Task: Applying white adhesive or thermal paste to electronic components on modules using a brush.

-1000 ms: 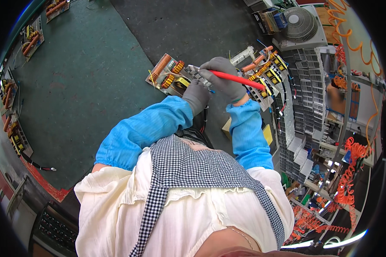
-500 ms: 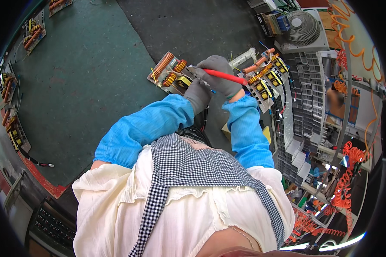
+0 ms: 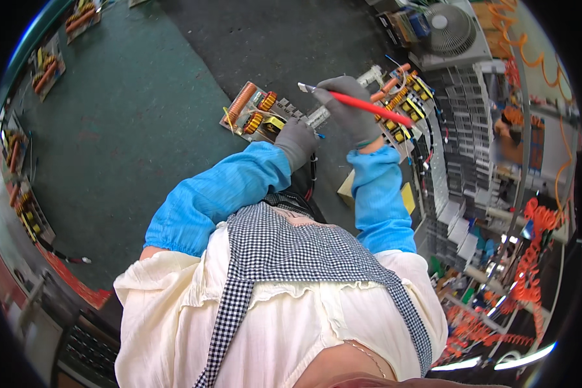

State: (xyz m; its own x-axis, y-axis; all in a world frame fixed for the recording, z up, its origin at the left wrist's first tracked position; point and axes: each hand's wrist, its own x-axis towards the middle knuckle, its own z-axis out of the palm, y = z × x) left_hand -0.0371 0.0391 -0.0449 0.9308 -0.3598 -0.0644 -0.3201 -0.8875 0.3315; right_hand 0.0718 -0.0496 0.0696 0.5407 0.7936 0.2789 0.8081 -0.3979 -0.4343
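A: From where I stand, the circuit board (image 3: pixel 242 123)?
B: Component side up, set aslant. Copper coil (image 3: pixel 242 102) at its left end, two yellow-and-dark ring coils (image 3: pixel 253 121) alongside, grey blocks (image 3: pixel 286 107) in a row. Left hand (image 3: pixel 296 142) at its near right edge.
A: And the tool?
B: Red-handled tool (image 3: pixel 372 107), gripped in the right hand (image 3: pixel 346 111), tilted; pale tip points up-left, showing just beyond the blocks.
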